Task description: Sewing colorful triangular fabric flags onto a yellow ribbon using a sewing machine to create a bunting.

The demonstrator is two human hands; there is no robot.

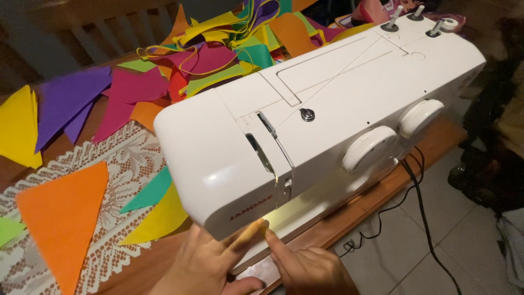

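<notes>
A white sewing machine stands on a wooden table, seen from above. My left hand lies under the machine's head, its fingers on a yellow fabric piece that runs beneath the machine. My right hand rests beside it, index finger stretched toward the lit needle area. The needle itself is hidden by the machine head. Neither hand grips anything.
An orange felt triangle and a green one lie on a white lace runner. Purple, yellow and pink triangles and a heap of coloured pennants sit behind. A black cable hangs to the tiled floor.
</notes>
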